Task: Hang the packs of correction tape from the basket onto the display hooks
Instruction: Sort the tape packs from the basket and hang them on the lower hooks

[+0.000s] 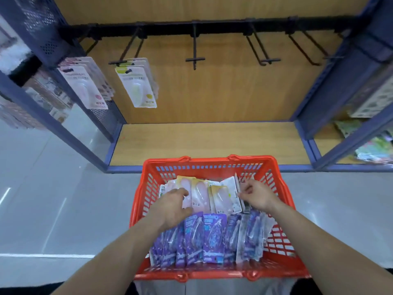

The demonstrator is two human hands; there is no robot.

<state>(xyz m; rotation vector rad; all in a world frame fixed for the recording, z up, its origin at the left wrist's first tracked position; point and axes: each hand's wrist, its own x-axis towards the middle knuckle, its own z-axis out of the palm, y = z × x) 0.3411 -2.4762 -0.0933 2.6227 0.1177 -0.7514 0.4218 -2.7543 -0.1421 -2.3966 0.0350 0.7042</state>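
A red plastic basket [212, 161] stands on the floor below me. Its far half holds pale pink and yellow correction tape packs [209, 196]; its near half holds a row of purple packs [212, 239]. My left hand [172, 206] lies on the pale packs at their left end, fingers curled over them. My right hand [257, 196] pinches the edge of the white packs at the right end of that row. Above, black display hooks [194, 59] stick out from a rail. The two leftmost hooks carry hung pink packs [89, 88] and yellow packs [140, 86].
A wooden shelf base [208, 143] with a blue metal frame lies behind the basket. Three hooks at the centre and right of the rail are bare. Blue side frames [331, 99] flank the bay, with other goods on neighbouring shelves. Grey tiled floor surrounds the basket.
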